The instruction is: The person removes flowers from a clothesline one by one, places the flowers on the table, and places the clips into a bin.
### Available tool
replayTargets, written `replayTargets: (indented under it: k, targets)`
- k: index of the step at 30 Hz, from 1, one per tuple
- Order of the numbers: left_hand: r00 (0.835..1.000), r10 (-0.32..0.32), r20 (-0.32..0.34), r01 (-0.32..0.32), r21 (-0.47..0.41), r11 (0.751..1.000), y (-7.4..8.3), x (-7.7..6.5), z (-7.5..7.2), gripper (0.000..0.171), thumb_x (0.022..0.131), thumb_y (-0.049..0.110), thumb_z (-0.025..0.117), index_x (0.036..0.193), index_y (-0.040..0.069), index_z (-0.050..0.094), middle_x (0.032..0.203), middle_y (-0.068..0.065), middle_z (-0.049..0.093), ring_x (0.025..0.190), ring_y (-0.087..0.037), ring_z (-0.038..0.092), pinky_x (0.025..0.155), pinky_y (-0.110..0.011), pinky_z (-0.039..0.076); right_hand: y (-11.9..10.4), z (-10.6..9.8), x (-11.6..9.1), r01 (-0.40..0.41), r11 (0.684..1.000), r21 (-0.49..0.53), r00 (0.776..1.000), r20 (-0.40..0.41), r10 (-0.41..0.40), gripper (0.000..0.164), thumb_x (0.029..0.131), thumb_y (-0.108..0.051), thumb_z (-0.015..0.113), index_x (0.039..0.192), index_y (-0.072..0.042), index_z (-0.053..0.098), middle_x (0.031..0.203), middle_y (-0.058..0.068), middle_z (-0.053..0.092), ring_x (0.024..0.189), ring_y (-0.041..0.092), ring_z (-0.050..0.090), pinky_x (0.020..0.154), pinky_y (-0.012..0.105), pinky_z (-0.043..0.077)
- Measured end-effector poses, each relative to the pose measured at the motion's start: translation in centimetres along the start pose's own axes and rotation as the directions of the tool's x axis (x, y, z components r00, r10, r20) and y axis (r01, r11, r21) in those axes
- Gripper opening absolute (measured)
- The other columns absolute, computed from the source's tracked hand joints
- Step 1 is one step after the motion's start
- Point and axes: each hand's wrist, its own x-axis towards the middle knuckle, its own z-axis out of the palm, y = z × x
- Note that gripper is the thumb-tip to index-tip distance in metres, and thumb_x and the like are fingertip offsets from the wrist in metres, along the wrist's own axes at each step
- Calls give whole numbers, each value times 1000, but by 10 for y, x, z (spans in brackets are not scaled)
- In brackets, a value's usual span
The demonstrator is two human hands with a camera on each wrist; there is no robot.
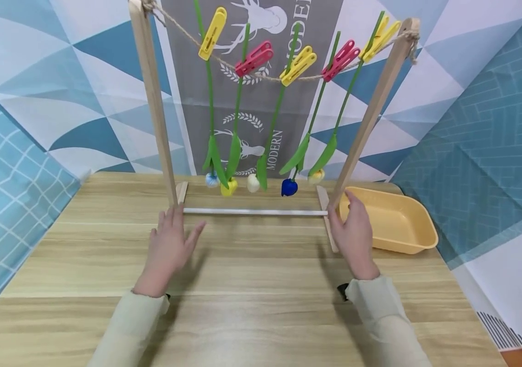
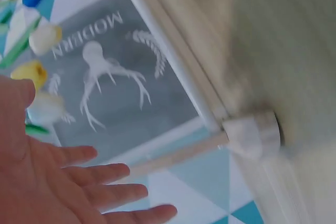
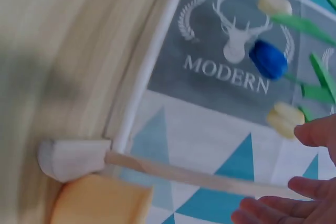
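Observation:
A wooden frame has a left post (image 1: 154,97) and a right post (image 1: 373,114), joined low down by a white rod (image 1: 256,211). Twine (image 1: 180,28) strung between the post tops carries yellow and red clothespins (image 1: 254,58). These clip several artificial tulips, heads down, including a blue tulip (image 1: 289,187) and a yellow tulip (image 1: 229,187). My left hand (image 1: 166,247), fingers straight and thumb spread, is at the foot of the left post. Beside the right post's lower part is my right hand (image 1: 355,232); its fingers look extended in the right wrist view (image 3: 283,203). Neither palm holds anything.
A shallow yellow plastic basin (image 1: 398,219) stands on the wooden table (image 1: 252,306) just right of the frame. Behind the table hangs a patterned cloth (image 1: 109,61) with grey deer panels. Tiled-pattern covering lines both sides.

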Motion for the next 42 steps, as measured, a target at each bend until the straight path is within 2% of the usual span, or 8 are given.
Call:
replayTargets:
  k: [2,5,12,16,25,30,34,42]
  targets:
    - [998,9,-57,-13,-66,998,-7,7,-7,76,97,50,38,142,-9,23,140,-36,32,129,-53,30,99,-67,29,2,-6,8,-39,999,32,999,1,39,55,93,-26,55,138,0,38,132,25,47,114,39,50,88,54,44]
    - [995,-3,-104,-16,-177,984,-16,17,-15,75,97,46,40,142,-11,22,136,-37,35,126,-51,35,100,-62,32,6,-12,21,-88,993,82,996,12,87,55,94,-27,53,139,-2,37,133,23,46,114,39,50,90,52,44]
    - [992,-94,-86,55,-374,926,-26,36,-30,78,95,50,40,147,-3,14,147,-31,24,135,-47,26,105,-60,26,13,-11,49,-173,968,184,985,42,168,56,94,-34,52,139,-5,35,132,21,47,116,34,52,97,46,44]
    - [988,-123,-94,64,-479,876,-26,46,-30,76,94,49,45,147,2,19,146,-26,31,136,-42,30,104,-57,31,15,-9,59,-204,953,226,979,74,192,57,94,-37,51,140,-7,36,130,19,48,117,31,52,97,45,45]
    - [971,-169,-170,41,-577,816,-22,62,-24,57,92,43,52,136,8,43,131,-17,50,125,-32,46,98,-48,42,20,-2,75,-178,958,223,984,56,170,51,95,-34,51,137,-8,43,118,18,58,106,29,58,89,43,50]
    - [950,-191,-247,20,-564,825,-24,68,-22,45,93,38,54,126,8,55,121,-14,58,115,-26,53,93,-42,47,22,4,81,-147,968,202,989,15,147,44,95,-31,52,131,-7,50,109,19,62,98,30,61,82,42,52]
    - [933,-202,-297,16,-530,848,-25,71,-21,38,92,35,55,120,9,61,113,-12,63,109,-23,57,83,-28,49,23,8,83,-131,973,189,991,6,133,39,95,-28,52,125,-4,54,105,20,63,95,31,62,79,44,53]
    - [914,-163,-371,-16,-435,900,-25,73,-22,30,93,30,56,112,9,67,105,-14,68,100,-25,64,65,-7,38,23,11,85,-110,989,98,993,-22,113,33,96,-24,50,112,4,60,97,22,64,86,34,64,70,45,54]
